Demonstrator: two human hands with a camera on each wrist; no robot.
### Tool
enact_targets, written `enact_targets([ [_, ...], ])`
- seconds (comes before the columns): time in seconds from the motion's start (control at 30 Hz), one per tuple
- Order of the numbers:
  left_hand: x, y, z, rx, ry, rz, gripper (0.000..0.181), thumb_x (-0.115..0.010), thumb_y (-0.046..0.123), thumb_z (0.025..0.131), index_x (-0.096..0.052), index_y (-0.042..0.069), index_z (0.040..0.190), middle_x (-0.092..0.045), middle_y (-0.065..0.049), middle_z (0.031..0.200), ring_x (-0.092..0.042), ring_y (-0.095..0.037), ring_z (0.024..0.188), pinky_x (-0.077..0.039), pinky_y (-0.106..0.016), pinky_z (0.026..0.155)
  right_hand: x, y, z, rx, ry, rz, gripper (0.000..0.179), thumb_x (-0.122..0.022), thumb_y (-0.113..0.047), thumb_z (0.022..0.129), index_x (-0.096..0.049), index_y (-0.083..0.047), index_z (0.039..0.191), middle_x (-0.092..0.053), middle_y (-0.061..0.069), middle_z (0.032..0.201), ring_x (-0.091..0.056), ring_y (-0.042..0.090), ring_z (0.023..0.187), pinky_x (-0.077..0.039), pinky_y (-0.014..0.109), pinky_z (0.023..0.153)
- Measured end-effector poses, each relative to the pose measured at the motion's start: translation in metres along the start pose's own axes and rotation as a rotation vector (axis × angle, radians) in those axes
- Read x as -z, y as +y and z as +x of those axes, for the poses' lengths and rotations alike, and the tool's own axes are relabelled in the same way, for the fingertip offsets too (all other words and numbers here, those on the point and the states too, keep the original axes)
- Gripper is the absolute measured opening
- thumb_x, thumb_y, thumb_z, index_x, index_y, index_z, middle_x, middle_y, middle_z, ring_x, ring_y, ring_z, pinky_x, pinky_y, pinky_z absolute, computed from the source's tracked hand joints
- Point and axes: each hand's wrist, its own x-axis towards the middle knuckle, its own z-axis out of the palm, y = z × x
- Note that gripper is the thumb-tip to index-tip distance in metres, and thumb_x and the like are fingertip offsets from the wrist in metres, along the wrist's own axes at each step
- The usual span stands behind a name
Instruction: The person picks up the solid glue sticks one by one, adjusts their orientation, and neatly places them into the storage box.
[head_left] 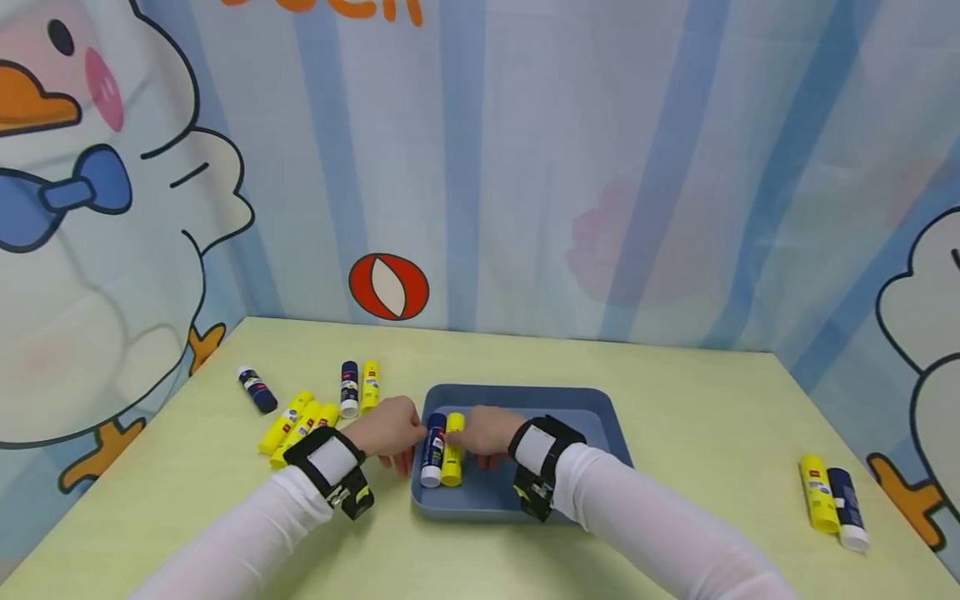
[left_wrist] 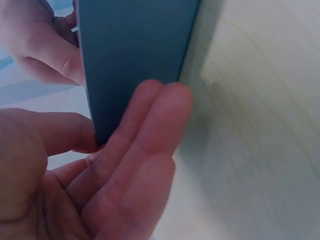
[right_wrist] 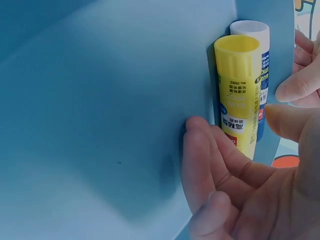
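A blue-grey tray (head_left: 517,510) stands on the table, with a navy glue stick (head_left: 433,450) and a yellow glue stick (head_left: 453,450) side by side along its left wall. My left hand (head_left: 388,429) holds that wall, thumb over the rim and fingers along the outer face, as the tray wall (left_wrist: 135,50) in the left wrist view shows. My right hand (head_left: 489,429) is around the yellow glue stick (right_wrist: 240,90), thumb on one side and bent fingers on the other. The navy glue stick (right_wrist: 265,65) is partly hidden behind it in the right wrist view.
Left of the tray lie a navy glue stick (head_left: 257,389), several yellow ones (head_left: 288,425), and a navy (head_left: 349,389) and yellow (head_left: 371,386) pair. A yellow glue stick (head_left: 818,493) and a navy one (head_left: 848,508) lie at far right. A printed curtain (head_left: 525,167) hangs behind.
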Motion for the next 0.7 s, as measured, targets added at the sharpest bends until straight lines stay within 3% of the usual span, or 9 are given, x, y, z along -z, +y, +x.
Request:
enact_targets([
  [0.23,0.002,0.001,-0.001,0.022,-0.004,-0.018,0.025,-0.056,0.014,0.097,-0.067,0.004,0.077,-0.065,-0.006,0.057,-0.065,-0.018,0.052,-0.05,-0.026,0.047,0.014,0.007,-0.013,0.049,0.022,-0.01,0.046,-0.053,-0.044,0.098,-0.067,-0.006,0.076,-0.065,0.004,0.061,-0.062,0.019,0.055,-0.037,0.026,0.045],
  [0.43,0.0,0.001,0.001,0.023,0.009,-0.025,0.024,-0.059,0.013,0.095,-0.067,0.004,0.075,-0.064,-0.005,0.054,-0.065,-0.018,0.05,-0.049,-0.026,0.046,0.025,0.039,-0.047,0.157,0.105,0.036,0.039,-0.055,-0.041,0.098,-0.069,-0.008,0.083,-0.063,0.004,0.063,-0.056,0.018,0.055,-0.039,0.028,0.051],
  [0.57,-0.001,0.0,0.003,0.008,0.016,-0.023,0.025,-0.06,0.013,0.095,-0.066,0.004,0.072,-0.063,-0.004,0.053,-0.065,-0.018,0.05,-0.048,-0.025,0.046,0.025,0.07,-0.078,0.242,0.264,0.007,0.028,-0.059,-0.037,0.096,-0.065,-0.014,0.083,-0.057,-0.004,0.063,-0.051,0.012,0.053,-0.04,0.029,0.051],
  [0.7,-0.002,-0.001,0.004,0.002,0.025,-0.027,0.027,-0.061,0.014,0.094,-0.064,0.005,0.069,-0.063,-0.004,0.052,-0.064,-0.018,0.049,-0.047,-0.025,0.045,0.027,0.104,-0.107,0.253,0.427,-0.017,0.019,-0.062,-0.034,0.095,-0.062,-0.019,0.083,-0.054,-0.011,0.068,-0.048,0.006,0.055,-0.04,0.028,0.051],
])
